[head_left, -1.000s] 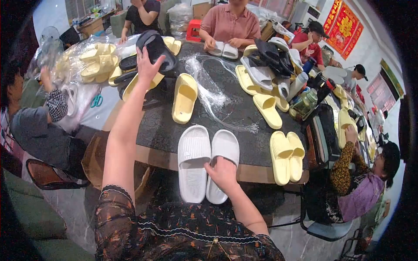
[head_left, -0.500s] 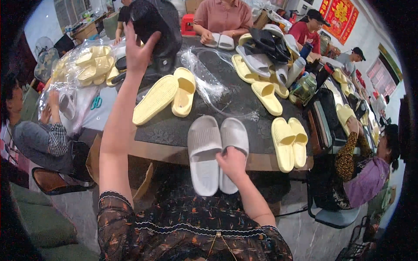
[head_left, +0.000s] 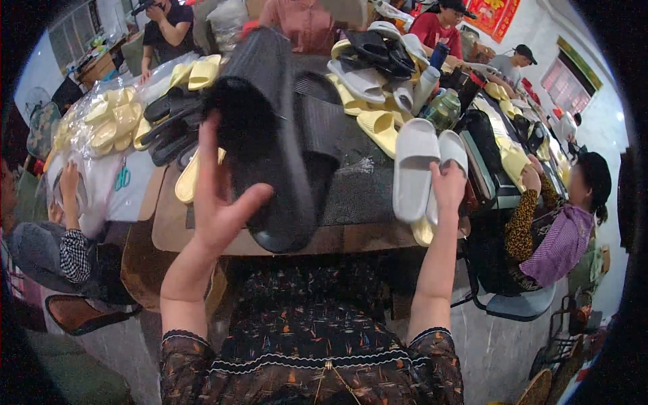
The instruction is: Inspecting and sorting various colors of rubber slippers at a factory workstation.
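Observation:
My left hand (head_left: 219, 209) grips a large black slide slipper (head_left: 287, 196), raised close to me over the table with its toe strap away from me. A second black slide (head_left: 320, 111) shows just right of it; whether my fingers hold that one too is hidden. To the right, my right hand (head_left: 448, 185) pinches a pair of light grey slides (head_left: 412, 179) side by side, its fingers at the inner edge of the right one. Beneath the grey pair a bit of yellow slide (head_left: 422, 233) peeks out. Another yellow slide (head_left: 191, 177) lies partly behind my left hand.
Mixed black, grey and yellow slides (head_left: 368, 84) are heaped at the back right, near a green bottle (head_left: 443, 109). Black slides (head_left: 172, 128) and bagged yellow slides (head_left: 111, 118) lie left, with teal scissors (head_left: 122, 178). Several people sit around the dark table (head_left: 358, 209).
My left hand has brought the black slides down and nearer, across the table's middle. My right hand has carried the grey pair from the near edge rightward, over the yellow pair.

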`<state>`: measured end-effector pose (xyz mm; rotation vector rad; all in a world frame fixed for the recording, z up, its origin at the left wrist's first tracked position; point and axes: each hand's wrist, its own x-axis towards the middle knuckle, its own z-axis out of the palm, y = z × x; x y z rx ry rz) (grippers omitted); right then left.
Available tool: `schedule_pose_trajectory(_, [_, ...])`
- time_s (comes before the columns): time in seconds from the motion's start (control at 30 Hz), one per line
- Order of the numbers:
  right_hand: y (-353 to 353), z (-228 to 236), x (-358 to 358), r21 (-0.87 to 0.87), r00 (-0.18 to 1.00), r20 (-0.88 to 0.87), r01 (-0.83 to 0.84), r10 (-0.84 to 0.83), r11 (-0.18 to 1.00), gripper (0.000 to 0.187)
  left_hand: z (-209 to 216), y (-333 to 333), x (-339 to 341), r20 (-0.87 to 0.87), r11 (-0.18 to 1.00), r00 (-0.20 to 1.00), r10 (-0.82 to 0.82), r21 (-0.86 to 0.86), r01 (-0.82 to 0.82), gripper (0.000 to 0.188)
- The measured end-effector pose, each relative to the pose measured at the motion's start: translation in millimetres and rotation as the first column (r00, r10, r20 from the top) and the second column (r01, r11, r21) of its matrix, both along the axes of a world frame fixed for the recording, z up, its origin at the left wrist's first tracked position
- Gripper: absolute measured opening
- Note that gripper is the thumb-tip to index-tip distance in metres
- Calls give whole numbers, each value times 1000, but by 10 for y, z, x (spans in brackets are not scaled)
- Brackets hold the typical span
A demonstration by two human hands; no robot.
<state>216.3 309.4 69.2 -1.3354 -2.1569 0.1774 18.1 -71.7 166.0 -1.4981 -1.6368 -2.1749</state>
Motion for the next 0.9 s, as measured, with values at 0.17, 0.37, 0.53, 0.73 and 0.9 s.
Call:
schedule_pose_trajectory(0.17, [-567, 96, -65, 104, 888, -343, -289, 307, 952, 78, -340, 170, 122, -147, 927, 982, 116, -340, -161, 101])
schedule_pose_trajectory(0.37, [-1498, -562, -532, -155, 576, -520, -790, 631, 593, 83, -680, 325, 75, -262, 840, 953, 151, -475, -264, 98])
schedule_pose_trajectory(0.53, [-1478, -879, -653, -464, 752, -367, -658, 547, 593, 63, -869, 257, 24, -225, 791, 963, 151, -557, -254, 99])
schedule_pose_trajectory(0.73, [-1610, -841, -721, -490, 754, -412, -657, 512, 573, 58, -1002, -7, -75, -78, 747, 992, 101, -653, -128, 96])
schedule_pose_trajectory(0.9, [-1681, -941, -842, -190, 793, -92, -608, 603, 771, 68, -1166, -91, -82, -89, 774, 995, 48, -626, -93, 91])
